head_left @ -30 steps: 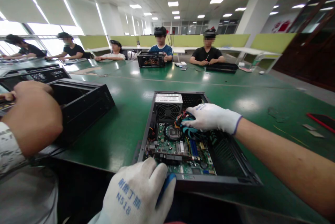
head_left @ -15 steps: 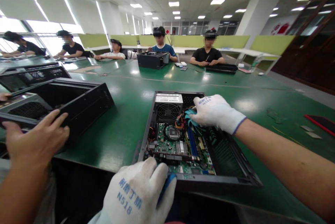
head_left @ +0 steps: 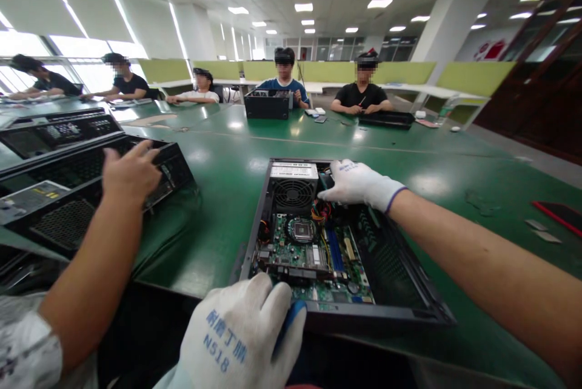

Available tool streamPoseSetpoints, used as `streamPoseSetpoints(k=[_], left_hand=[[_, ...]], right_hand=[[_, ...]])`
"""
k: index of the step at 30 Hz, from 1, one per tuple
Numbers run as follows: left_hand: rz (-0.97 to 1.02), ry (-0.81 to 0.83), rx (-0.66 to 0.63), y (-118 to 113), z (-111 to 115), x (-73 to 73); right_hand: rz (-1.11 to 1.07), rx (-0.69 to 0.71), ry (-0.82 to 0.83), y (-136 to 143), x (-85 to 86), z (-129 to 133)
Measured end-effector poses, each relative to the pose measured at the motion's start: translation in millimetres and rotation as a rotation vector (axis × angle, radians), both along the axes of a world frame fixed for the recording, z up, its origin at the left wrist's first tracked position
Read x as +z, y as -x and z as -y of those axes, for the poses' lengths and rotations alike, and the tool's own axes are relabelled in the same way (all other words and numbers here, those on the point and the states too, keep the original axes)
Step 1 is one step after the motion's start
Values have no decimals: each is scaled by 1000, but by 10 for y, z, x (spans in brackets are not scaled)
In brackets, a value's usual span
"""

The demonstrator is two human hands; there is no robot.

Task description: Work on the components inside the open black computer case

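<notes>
An open black computer case point(head_left: 364, 314) lies on the green table in front of me. Inside it are a power supply with a fan point(head_left: 292, 192), a green motherboard point(head_left: 291, 249) and bundled coloured cables point(head_left: 322, 212). My left hand point(head_left: 245, 334), in a white glove, is closed on the near left edge of the case. My right hand point(head_left: 357, 184), gloved too, reaches into the far part, right of the power supply. Its fingers curl around a dark blue-green thing point(head_left: 325, 181), mostly hidden by the glove.
At the left, a co-worker's bare hand point(head_left: 131, 174) is over another open case point(head_left: 182, 165). Across the green table point(head_left: 227, 140), a person sits behind a black case point(head_left: 267, 105); another has a black panel point(head_left: 386, 119). A red-edged object point(head_left: 557, 216) lies right.
My right hand has moved slightly left and away from me with the blue-green thing. My left hand has stayed put. The co-worker's hand rose rightward, and the neighbouring case has tilted.
</notes>
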State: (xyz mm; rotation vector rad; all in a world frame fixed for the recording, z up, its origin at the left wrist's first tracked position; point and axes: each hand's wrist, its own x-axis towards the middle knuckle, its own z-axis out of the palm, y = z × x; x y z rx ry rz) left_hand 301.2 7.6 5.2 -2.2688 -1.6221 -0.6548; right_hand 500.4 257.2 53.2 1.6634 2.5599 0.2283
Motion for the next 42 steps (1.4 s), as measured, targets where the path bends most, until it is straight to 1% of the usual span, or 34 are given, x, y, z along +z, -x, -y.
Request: streamPoseSetpoints(k=[2,4,8,10,13,17,20,23,30,33,36,38,40,42], left_hand=[[3,11,1,1,2,3],[11,18,1,-4,4,7],[28,10,6,-29,12,21],[27,3,9,-40,16,29],[23,-3,11,-49,20,40],[28,-5,10,-48,21,45],[29,-7,11,-39,20,36],[11,-5,8,-26,17,13],[-2,25,-1,-5,32,-24],[-10,63,-23,1,26,40],[19,171,-60,-20,-80,190],[52,265,-53,-61,-227,309],[61,338,-41,-121,-420,408],[23,396,-55,-194,-640,459]], right_hand=[[34,52,64,-76,33,13],[87,53,79,-109,41,17],[132,-13,-9,-59,-37,-37],[127,-19,-51,-20,-81,-79],[114,5,-37,-9,-98,-124],[76,73,-27,-104,-96,-122],[84,70,-85,-187,-143,-95],[89,97,-171,-248,-198,-64],[-43,114,-263,-404,-251,104],[-125,140,-313,-465,-287,189],[-189,180,-337,-500,-317,229],[-213,223,-320,-511,-331,229],[-241,253,-304,-514,-342,218],[-269,268,-299,-516,-350,207]])
